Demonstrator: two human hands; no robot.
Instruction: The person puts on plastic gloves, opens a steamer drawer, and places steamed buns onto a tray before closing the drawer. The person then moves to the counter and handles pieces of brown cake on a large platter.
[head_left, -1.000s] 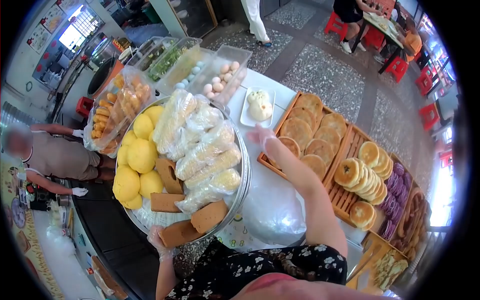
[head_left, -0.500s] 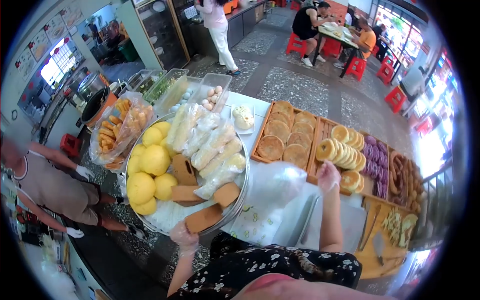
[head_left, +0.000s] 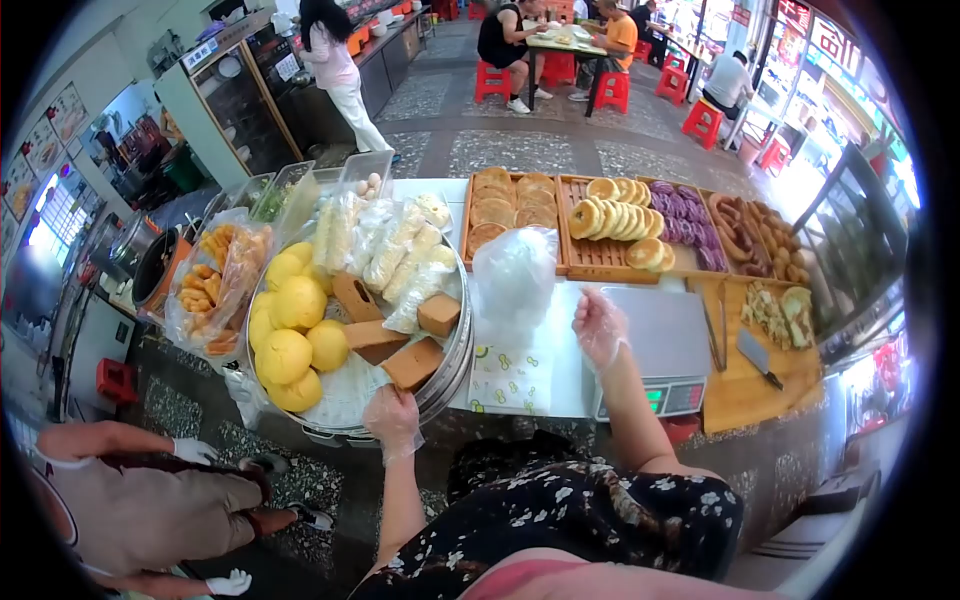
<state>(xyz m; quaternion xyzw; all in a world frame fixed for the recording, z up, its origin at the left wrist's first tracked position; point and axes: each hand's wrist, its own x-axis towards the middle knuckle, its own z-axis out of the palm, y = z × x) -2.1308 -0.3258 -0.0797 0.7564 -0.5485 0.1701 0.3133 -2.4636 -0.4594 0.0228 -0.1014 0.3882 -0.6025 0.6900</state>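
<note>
While the gloved left hand (head_left: 393,414) touches a brown rectangular cake (head_left: 412,362), clamping undetermined, that cake is unwrapped, not yet clear of the round silver tray (head_left: 452,380); right hand (head_left: 602,330) half-curled, closure undetermined.

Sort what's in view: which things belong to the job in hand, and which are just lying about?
Likely in the job, judging by closeness:
brown rectangular cake, at the left hand
round metal tray beneath it
clear plastic bag, near the right hand
flat silver scale

Apparently just lying about:
silver-bladed, dark-handled cleaver
rounded purple rolls
red plastic stools
</note>
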